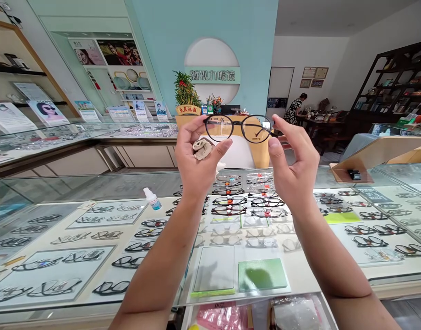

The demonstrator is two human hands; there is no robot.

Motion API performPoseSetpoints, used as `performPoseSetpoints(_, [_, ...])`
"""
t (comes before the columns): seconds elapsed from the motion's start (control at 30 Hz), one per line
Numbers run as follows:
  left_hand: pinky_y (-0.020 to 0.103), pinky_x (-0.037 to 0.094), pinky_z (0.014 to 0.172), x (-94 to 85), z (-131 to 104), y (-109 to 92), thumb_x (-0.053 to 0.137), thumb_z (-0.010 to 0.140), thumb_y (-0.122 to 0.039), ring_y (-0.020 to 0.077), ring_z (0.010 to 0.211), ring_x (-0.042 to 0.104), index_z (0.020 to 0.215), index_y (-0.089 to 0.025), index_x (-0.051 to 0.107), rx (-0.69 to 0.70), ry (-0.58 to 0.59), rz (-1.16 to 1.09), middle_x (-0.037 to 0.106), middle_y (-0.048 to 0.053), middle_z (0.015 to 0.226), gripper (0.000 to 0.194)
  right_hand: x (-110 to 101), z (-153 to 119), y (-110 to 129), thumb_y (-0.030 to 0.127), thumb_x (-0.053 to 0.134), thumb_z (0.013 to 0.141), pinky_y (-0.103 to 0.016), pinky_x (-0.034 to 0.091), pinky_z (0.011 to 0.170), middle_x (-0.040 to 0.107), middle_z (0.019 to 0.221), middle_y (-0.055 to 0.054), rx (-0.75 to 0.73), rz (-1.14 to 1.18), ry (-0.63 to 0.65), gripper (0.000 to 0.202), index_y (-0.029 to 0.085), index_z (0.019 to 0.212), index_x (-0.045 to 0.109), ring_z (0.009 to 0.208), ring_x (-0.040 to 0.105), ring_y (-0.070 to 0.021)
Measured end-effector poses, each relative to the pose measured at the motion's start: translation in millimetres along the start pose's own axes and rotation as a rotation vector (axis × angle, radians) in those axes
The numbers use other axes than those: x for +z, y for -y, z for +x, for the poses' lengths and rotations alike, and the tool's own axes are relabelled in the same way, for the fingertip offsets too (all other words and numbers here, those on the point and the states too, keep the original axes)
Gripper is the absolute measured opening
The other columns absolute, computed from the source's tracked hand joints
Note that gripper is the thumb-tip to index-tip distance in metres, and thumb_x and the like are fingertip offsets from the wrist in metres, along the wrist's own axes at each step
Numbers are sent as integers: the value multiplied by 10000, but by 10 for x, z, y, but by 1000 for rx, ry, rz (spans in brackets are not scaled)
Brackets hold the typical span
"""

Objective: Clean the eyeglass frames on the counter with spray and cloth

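Observation:
A pair of eyeglasses (237, 123) with thin dark round frames is held up level in front of me, above the glass counter. "SIMITE" is printed on its right lens. My left hand (198, 156) pinches the left edge of the frame and also keeps a crumpled beige cloth (202, 149) against its palm. At the right edge of the frame, my right hand (294, 158) has its fingers and thumb curled about the hinge and temple. Most of the temples are hidden behind the lenses and fingers.
Below lies a glass display counter (176, 298) with several rows of eyeglasses (229, 200). A small white spray bottle (152, 199) stands on it to the left. Nearest me, an open drawer (325, 316) holds plastic-wrapped packets. A person (295, 109) bends over a far table.

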State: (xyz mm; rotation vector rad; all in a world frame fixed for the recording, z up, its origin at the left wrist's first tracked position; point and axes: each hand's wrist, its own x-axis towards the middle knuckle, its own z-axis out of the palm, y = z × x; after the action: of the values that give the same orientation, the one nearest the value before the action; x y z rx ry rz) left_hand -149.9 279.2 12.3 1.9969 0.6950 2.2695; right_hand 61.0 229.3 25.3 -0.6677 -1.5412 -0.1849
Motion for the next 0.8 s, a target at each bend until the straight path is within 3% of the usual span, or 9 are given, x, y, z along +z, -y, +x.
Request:
performPoseSetpoints(0.1, [447, 678, 938, 51, -6, -94, 973, 833, -539, 323, 1269, 751, 1354, -303, 681, 13, -105, -80, 782, 108, 1300, 643, -1, 7, -33, 386, 536, 1134, -506, 625, 1039, 771, 1435, -59, -8, 28, -8, 420, 388, 1528, 682, 1288, 726, -291])
performPoseSetpoints(0.2, [469, 661, 1022, 56, -22, -160, 973, 821, -570, 341, 1320, 732, 1367, -315, 689, -8, -128, -12, 774, 103, 1317, 666, 3, 14, -74, 405, 562, 1131, -473, 635, 1024, 786, 1412, -47, 14, 86, -19, 375, 384, 1469, 724, 1254, 740, -269])
performPoseSetpoints(0.43, [506, 649, 999, -18, -69, -157, 948, 831, -602, 361, 1369, 694, 1488, -391, 626, 19, -66, 78, 700, 85, 1508, 761, 8, 27, -159, 556, 555, 1136, -436, 659, 995, 804, 1279, -52, 105, 278, -54, 369, 337, 1328, 781, 1186, 771, -250])
performPoseSetpoints(0.6, [476, 657, 852, -16, -119, -238, 881, 882, -642, 336, 1256, 740, 1577, -422, 574, -92, 23, 171, 651, 64, 1621, 790, 9, 37, -245, 601, 622, 1103, -427, 668, 989, 803, 1184, -51, 165, 425, -74, 356, 317, 1221, 801, 1129, 781, -238])
performPoseSetpoints(0.8, [471, 648, 826, 32, -111, -425, 866, 906, -633, 324, 1183, 749, 1575, -424, 570, -157, -11, 264, 651, 66, 1612, 761, -3, 66, -322, 596, 677, 1076, -396, 681, 944, 794, 1118, -30, 257, 544, -38, 310, 320, 1144, 803, 1066, 787, -214])
